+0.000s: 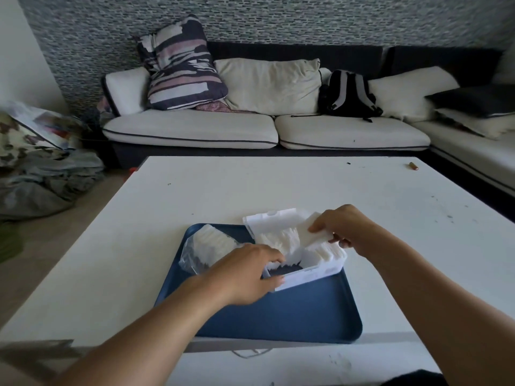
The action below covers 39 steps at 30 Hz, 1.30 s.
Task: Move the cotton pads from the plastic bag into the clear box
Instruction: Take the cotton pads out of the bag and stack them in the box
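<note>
A clear box [309, 275] with its lid [271, 220] flipped open stands on a blue tray [292, 313]. White cotton pads [281, 242] stand in rows inside it. My left hand [245, 274] grips the box's near left corner. My right hand [345, 228] hovers over the box's far right end, pinching a stack of cotton pads [310, 232]. At the tray's far left lies a clear plastic bag [206, 246] with more white pads in it, partly hidden by my left hand.
The tray sits on a white table [278, 185] near its front edge. A small brown object [413, 166] lies at the table's far right. A sofa [267, 129] with cushions and a black backpack [347, 93] stands behind. Clothes are piled on the floor at left.
</note>
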Motion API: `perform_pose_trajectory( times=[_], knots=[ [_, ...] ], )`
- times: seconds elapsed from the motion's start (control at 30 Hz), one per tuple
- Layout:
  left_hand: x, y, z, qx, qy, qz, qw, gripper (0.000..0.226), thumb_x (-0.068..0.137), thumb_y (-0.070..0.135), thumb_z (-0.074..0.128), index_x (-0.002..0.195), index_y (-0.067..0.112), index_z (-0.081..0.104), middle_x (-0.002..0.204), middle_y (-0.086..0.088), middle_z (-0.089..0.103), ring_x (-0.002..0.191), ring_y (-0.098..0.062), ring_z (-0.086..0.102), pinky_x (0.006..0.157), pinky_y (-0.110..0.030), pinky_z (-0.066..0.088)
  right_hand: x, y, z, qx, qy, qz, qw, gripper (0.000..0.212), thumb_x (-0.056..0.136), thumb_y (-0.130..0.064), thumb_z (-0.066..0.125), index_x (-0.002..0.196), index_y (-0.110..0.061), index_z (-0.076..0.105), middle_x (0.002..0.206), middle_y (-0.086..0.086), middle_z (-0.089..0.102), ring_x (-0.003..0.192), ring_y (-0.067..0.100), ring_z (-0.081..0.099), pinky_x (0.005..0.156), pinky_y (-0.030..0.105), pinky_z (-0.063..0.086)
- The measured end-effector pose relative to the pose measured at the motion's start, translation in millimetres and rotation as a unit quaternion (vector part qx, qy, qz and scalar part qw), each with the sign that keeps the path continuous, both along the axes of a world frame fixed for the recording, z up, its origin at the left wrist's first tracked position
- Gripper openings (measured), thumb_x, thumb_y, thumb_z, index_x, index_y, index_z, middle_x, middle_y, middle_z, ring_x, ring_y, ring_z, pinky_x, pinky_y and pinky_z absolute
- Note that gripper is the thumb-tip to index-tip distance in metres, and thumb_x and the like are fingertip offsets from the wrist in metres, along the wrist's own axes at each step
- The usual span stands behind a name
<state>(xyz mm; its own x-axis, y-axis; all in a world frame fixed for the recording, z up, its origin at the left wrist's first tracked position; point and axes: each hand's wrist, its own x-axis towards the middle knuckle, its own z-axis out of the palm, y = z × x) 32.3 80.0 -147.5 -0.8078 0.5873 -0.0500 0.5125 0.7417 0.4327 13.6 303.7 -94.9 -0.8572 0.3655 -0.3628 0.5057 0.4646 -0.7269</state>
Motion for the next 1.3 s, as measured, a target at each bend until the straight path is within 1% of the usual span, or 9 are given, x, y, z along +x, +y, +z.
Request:
perform_pose_trajectory(
  times=[0.17,0.53,0.67,0.77,0.87,0.97,1.07,1.2,1.3],
  knots=[
    [-4.8,-1.0,-9.8,-0.079,0.003,-0.043,0.996,0.040,0.096,0.051,0.059,0.127,0.027,0.063,0.117,0.013,0.061,0.097,-0.006,0.046,0.085,-0.023,0.035,-1.4,-10.3,-3.7,0.024,-0.038,0.037,0.998,0.022,0.067,-0.020,0.080,0.073,-0.005,0.066,0.055,0.009,0.055,0.042,0.018,0.039,0.045,0.023,0.032],
    [-4.0,-2.7,-10.5,-0.087,0.007,-0.061,0.994,0.030,0.095,0.049,0.059,0.114,0.026,0.066,0.117,0.012,0.060,0.106,-0.013,0.056,0.095,-0.034,0.048,-11.1,-23.7,-40.6,0.250,-0.067,0.164,0.952,0.032,0.064,-0.032,0.087,0.064,-0.014,0.060,0.037,-0.003,0.056,0.042,0.012,0.055,0.052,0.021,0.046],
    [-1.1,-1.0,-7.6,-0.086,0.016,-0.058,0.994,0.027,0.095,0.046,0.060,0.110,0.025,0.067,0.115,0.011,0.062,0.105,-0.014,0.056,0.093,-0.034,0.048,-9.6,-27.6,-40.0,0.367,-0.067,0.191,0.908,0.034,0.065,-0.037,0.087,0.077,-0.021,0.060,0.063,-0.007,0.066,0.063,0.011,0.067,0.058,0.022,0.048],
    [-0.4,-3.1,-7.3,-0.090,0.010,-0.051,0.995,0.022,0.094,0.047,0.062,0.106,0.029,0.066,0.116,0.014,0.060,0.106,-0.014,0.057,0.094,-0.037,0.050,-10.0,-29.6,-40.4,0.428,-0.051,0.183,0.884,0.036,0.066,-0.031,0.087,0.085,-0.019,0.059,0.071,-0.004,0.056,0.075,0.018,0.061,0.064,0.026,0.046],
    [-0.3,-5.9,-8.9,-0.089,-0.010,-0.054,0.995,0.023,0.094,0.046,0.062,0.110,0.029,0.066,0.122,0.016,0.058,0.113,-0.013,0.057,0.097,-0.039,0.049,-8.7,-27.1,-45.4,0.406,-0.047,0.192,0.892,0.042,0.062,-0.036,0.089,0.086,-0.017,0.060,0.073,-0.002,0.058,0.073,0.019,0.063,0.062,0.025,0.047],
    [0.5,-5.8,-6.7,-0.099,-0.020,-0.058,0.993,0.030,0.095,0.046,0.060,0.117,0.026,0.065,0.128,0.015,0.055,0.115,-0.014,0.056,0.099,-0.039,0.048,-9.4,-22.3,-29.4,0.384,0.007,0.162,0.909,0.057,0.059,-0.064,0.084,0.073,-0.016,0.057,0.065,-0.002,0.063,0.063,0.018,0.064,0.055,0.024,0.047],
    [-0.6,-5.0,-7.1,-0.109,-0.024,-0.058,0.992,0.039,0.096,0.048,0.059,0.127,0.024,0.060,0.135,0.012,0.054,0.121,-0.015,0.054,0.103,-0.039,0.046,-8.6,-27.3,-8.6,0.249,0.069,0.161,0.952,0.068,0.081,-0.073,0.060,0.067,-0.007,0.069,0.061,0.003,0.071,0.042,0.014,0.059,0.057,0.027,0.050],
    [-2.6,-5.6,-9.2,-0.119,-0.024,-0.053,0.991,0.049,0.096,0.050,0.058,0.137,0.024,0.054,0.142,0.009,0.052,0.129,-0.017,0.051,0.107,-0.038,0.044,4.7,-39.3,-13.7,0.159,-0.155,0.279,0.934,0.074,0.094,-0.072,0.037,0.102,-0.008,0.072,0.122,-0.001,0.070,0.043,0.018,0.064,0.044,0.023,0.036],
    [-1.4,-7.4,-9.8,-0.116,-0.021,-0.053,0.992,0.044,0.095,0.050,0.058,0.132,0.026,0.057,0.136,0.011,0.055,0.124,-0.018,0.055,0.103,-0.040,0.047,2.4,-37.6,-25.0,0.146,-0.226,0.261,0.927,0.077,0.091,-0.077,0.034,0.116,-0.009,0.061,0.132,0.003,0.061,0.047,0.022,0.068,0.040,0.021,0.029]
  ],
)
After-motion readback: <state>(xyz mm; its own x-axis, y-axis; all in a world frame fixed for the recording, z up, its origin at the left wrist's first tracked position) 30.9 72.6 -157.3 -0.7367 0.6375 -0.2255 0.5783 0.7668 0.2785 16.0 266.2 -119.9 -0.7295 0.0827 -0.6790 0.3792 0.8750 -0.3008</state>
